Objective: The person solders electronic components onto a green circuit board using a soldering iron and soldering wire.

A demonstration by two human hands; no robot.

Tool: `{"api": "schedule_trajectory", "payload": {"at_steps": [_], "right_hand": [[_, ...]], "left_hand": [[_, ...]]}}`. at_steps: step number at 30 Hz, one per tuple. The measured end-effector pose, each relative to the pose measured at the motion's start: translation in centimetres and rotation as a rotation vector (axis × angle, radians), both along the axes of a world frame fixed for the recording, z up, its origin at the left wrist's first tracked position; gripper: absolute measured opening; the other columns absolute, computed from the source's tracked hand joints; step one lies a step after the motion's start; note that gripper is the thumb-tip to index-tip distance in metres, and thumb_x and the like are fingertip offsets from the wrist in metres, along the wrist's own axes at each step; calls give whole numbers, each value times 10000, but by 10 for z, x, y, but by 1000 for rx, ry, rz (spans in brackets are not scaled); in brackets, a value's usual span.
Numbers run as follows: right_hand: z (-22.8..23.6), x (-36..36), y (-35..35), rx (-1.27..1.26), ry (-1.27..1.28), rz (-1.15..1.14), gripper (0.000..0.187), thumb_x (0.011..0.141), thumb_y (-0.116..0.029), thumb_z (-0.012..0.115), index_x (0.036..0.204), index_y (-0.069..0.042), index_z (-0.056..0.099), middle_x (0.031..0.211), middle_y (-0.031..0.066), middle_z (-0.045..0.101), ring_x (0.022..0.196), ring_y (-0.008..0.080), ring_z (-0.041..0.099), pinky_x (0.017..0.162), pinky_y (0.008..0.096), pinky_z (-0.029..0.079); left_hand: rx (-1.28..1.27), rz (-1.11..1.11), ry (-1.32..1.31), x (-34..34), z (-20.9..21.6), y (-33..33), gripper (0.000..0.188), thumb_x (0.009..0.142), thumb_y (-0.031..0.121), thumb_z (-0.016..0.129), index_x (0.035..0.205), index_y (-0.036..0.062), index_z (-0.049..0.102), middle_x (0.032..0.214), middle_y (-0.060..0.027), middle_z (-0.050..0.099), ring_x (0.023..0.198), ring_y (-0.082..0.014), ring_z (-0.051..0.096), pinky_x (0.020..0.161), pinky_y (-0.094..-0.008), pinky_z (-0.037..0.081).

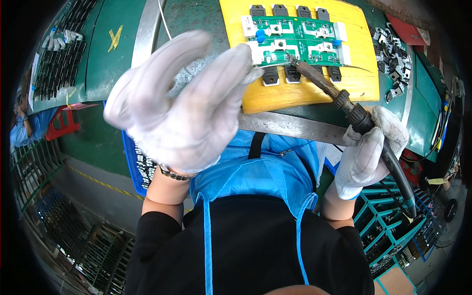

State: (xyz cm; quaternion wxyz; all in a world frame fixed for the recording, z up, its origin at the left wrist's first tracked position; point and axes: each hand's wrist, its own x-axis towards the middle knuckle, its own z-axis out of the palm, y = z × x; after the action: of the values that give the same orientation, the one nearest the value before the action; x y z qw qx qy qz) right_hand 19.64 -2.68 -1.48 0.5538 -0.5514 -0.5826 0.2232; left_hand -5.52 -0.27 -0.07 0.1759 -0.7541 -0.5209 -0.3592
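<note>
My right hand, in a white glove, is closed round the handle of a soldering iron. The iron's tip touches or hovers just over the lower edge of two green circuit boards laid side by side. My left hand, also gloved and partly blurred, is at the boards' left end. Its thumb and forefinger come together there, while the other fingers stretch out; what they pinch, if anything, is too small to make out. Black transistors stick out along both long sides of the boards, and blue round components sit at their left.
A yellow pad lies under the boards on the green bench. Loose black-and-silver parts are heaped at right; rows of dark parts lie far left. A blue bin and teal racks stand below bench level.
</note>
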Motion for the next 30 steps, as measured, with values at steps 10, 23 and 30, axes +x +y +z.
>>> {"api": "schedule_trajectory", "payload": {"at_steps": [10, 23, 30], "right_hand": [[-1, -5, -1, 35, 26, -14, 362, 902, -328, 727, 1047, -18, 607, 1013, 145, 655, 937, 248, 663, 903, 385, 519], [-4, 2, 0, 29, -137, 65, 303, 968, -248, 623, 1133, -1, 564, 1076, 163, 610, 630, 134, 585, 511, 230, 482], [2, -8, -1, -18, -3, 52, 424, 909, -348, 753, 1090, 0, 590, 1064, 151, 653, 988, 235, 658, 952, 376, 502]], "left_hand": [[-217, -26, -133, -3, 10, -10, 197, 860, 60, 764, 1056, 85, 757, 1012, -22, 758, 914, -211, 652, 853, -319, 523], [-168, -42, -112, 6, 2, -8, 284, 740, 12, 830, 998, 115, 775, 960, 18, 759, 811, -185, 642, 741, -297, 541], [-204, -17, -136, 10, -2, -9, 293, 740, 26, 834, 1010, 122, 772, 936, 26, 749, 822, -186, 656, 738, -294, 542]]}}
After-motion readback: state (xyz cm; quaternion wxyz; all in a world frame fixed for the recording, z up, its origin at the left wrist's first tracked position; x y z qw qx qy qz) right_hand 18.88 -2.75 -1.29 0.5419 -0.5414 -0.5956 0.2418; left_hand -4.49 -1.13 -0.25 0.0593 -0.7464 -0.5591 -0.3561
